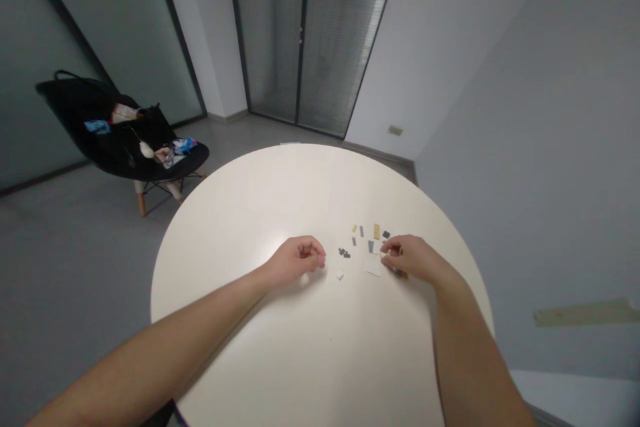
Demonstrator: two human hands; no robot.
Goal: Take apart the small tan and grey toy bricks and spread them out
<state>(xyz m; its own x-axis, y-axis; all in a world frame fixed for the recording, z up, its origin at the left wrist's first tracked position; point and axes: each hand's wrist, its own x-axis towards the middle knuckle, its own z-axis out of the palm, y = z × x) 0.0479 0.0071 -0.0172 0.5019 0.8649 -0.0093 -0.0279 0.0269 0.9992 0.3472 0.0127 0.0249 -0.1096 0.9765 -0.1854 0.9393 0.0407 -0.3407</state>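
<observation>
Several small flat pieces lie on the round white table (280,193). Among them are a yellow piece (377,231), a dark piece (386,235), grey pieces (371,246), a cluster of small dark pieces (344,253) and a white piece (340,275). My left hand (299,259) is left of the dark cluster, fingers curled with thumb and fingertips together; whatever it may hold is too small to make out. My right hand (407,257) is at the right side of the pieces, its thumb and fingers bent close together beside a white piece (373,269). An orange-brown piece shows partly beneath it.
A black chair (75,113) with a bag and colourful packets stands beyond the table at the left. Glass panels (340,27) and a grey wall (525,147) stand behind and to the right of the table.
</observation>
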